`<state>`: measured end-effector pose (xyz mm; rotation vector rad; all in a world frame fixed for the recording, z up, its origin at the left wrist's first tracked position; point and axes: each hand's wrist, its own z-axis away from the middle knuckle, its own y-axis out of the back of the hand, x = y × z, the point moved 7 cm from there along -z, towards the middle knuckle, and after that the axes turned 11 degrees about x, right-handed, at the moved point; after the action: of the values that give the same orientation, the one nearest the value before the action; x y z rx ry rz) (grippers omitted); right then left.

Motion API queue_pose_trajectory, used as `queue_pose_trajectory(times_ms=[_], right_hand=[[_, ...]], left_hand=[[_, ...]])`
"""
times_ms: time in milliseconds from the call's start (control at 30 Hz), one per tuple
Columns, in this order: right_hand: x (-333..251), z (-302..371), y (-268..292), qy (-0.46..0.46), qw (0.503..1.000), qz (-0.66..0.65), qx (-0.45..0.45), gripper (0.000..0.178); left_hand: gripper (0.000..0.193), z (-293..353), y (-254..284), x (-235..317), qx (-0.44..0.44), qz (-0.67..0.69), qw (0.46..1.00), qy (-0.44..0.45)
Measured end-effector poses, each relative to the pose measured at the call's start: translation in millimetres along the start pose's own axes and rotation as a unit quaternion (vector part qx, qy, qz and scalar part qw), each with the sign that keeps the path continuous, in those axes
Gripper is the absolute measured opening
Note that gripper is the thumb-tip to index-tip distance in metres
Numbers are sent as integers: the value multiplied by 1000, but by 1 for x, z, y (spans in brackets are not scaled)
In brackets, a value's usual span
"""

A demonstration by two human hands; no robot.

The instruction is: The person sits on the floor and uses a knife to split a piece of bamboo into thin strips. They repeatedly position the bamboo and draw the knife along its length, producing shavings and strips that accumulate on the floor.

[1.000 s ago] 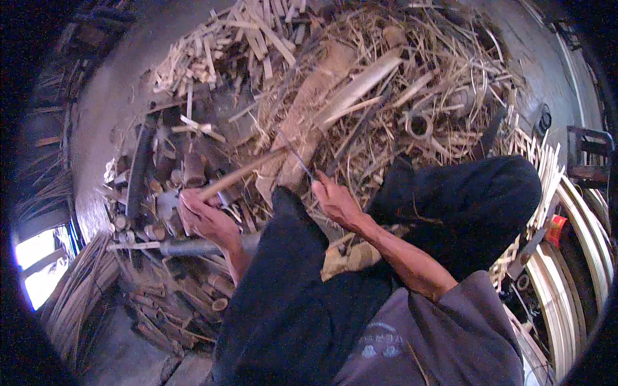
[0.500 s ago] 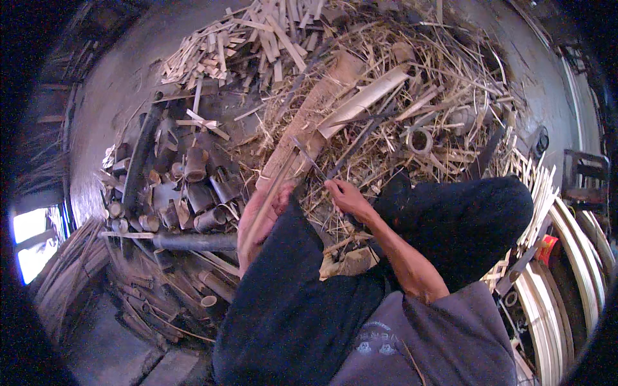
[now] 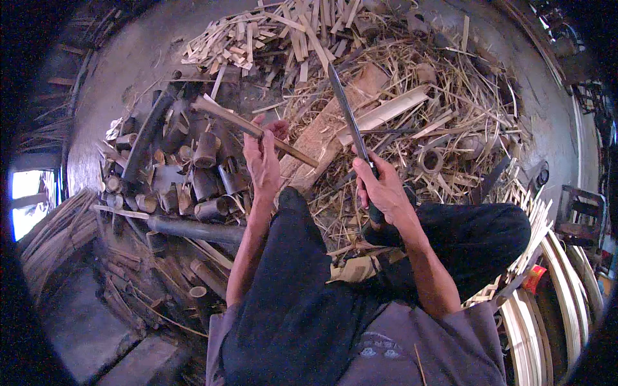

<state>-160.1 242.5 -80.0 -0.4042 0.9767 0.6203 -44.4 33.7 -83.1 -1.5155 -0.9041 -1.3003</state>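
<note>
My left hand is raised near the lower end of a wooden plank. It holds a narrow split bamboo piece, which lies slantwise across the hand. In my right hand is the handle of a long, dark-bladed knife, fingers wrapped round it. The blade points up and away, apart from the bamboo piece, and passes above the plank's right side. To the right of the blade a pale halved bamboo length rests on the plank and shavings.
Shavings are heaped round the plank. Beyond lies a pile of short pale slats. Cut bamboo tubes crowd the left behind a dark pole. Long pale strips stand at the right, near my bent legs.
The bamboo piece has swung from pointing along the plank to lying crosswise, and my left hand has turned with it. My right hand has lifted the knife upright, away from the bamboo.
</note>
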Motion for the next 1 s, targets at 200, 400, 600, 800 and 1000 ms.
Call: queue_pose_trajectory(times_ms=[200, 400, 600, 800, 1000], right_hand=[[-47, 32, -4, 81, 995, 53, -23, 41], [-83, 67, -23, 83, 995, 7, -54, 50], [-90, 77, -27, 37, 996, -13, -77, 49], [-78, 74, -31, -24, 997, -37, -58, 41], [-78, 74, -33, -18, 998, -23, -56, 43]], left_hand=[[41, 1, -22, 59, 42, -12, 995, -89], [45, 27, -56, 23, 2, 275, 956, 100], [40, 50, -66, 25, -132, 53, 989, -32], [34, 63, -71, 32, -144, 3, 989, -23], [31, 67, -74, 32, -144, -54, 988, 11]])
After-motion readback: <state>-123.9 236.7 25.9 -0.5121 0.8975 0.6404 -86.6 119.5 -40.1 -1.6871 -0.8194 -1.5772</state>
